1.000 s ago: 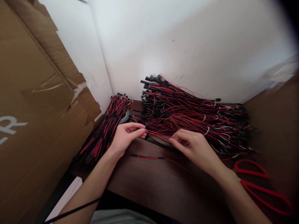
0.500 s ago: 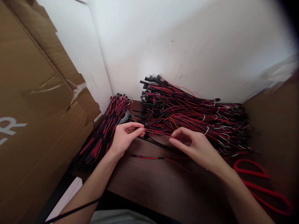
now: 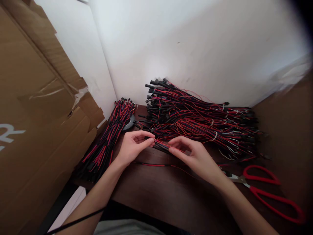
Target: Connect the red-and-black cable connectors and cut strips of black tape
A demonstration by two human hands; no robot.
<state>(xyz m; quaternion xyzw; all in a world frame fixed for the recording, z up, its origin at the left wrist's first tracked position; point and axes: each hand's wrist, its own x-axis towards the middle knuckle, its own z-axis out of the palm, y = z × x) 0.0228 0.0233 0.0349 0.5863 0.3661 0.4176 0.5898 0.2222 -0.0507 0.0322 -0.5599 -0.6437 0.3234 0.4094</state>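
Note:
My left hand point(image 3: 134, 147) pinches one end of a thin bundle of red and black wires point(image 3: 161, 144) between thumb and fingertips. On the same bundle, to the right, the curled thumb and fingers of my right hand point(image 3: 197, 157) close around the wires. Right behind my hands lies a large heap of red and black wire harnesses point(image 3: 186, 117) with black connectors, tied in places with white ties. A single red and black wire point(image 3: 154, 165) rests on the brown table point(image 3: 156, 192) just in front.
A second pile of wire harnesses point(image 3: 105, 143) lies at the left, beside a grey round object point(image 3: 129, 122). Red-handled scissors point(image 3: 261, 182) are on the right. A cardboard box point(image 3: 44, 124) stands on the left, and a white wall point(image 3: 195, 49) rises behind.
My right hand has moved left along the wires, closer to my left hand, and its fingers have closed around them. More of the scissors shows, blades included.

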